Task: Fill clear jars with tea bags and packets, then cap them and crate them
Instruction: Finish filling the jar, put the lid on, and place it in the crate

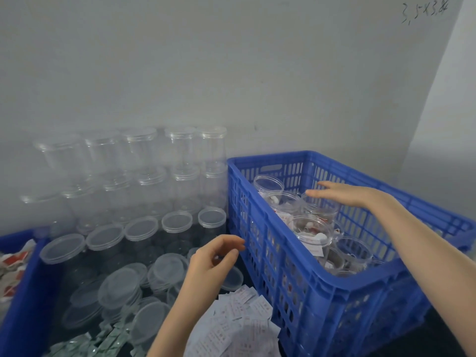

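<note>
A blue crate [322, 292] on the right holds clear jars [313, 231] filled with tea bags and packets. The right hand [342, 193] reaches over them, fingers straight. The left hand [212, 257] hovers loosely curled, holding nothing, above loose clear lids [121, 286] and white packets [239, 328]. Capped empty jars [144, 161] stack against the wall.

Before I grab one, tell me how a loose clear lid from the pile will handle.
The loose lids look thin and flat, so probably very light and slightly bendy. Smooth plastic, overlapping in slumped stacks, likely slides when nudged. On edge, one could roll.
</note>
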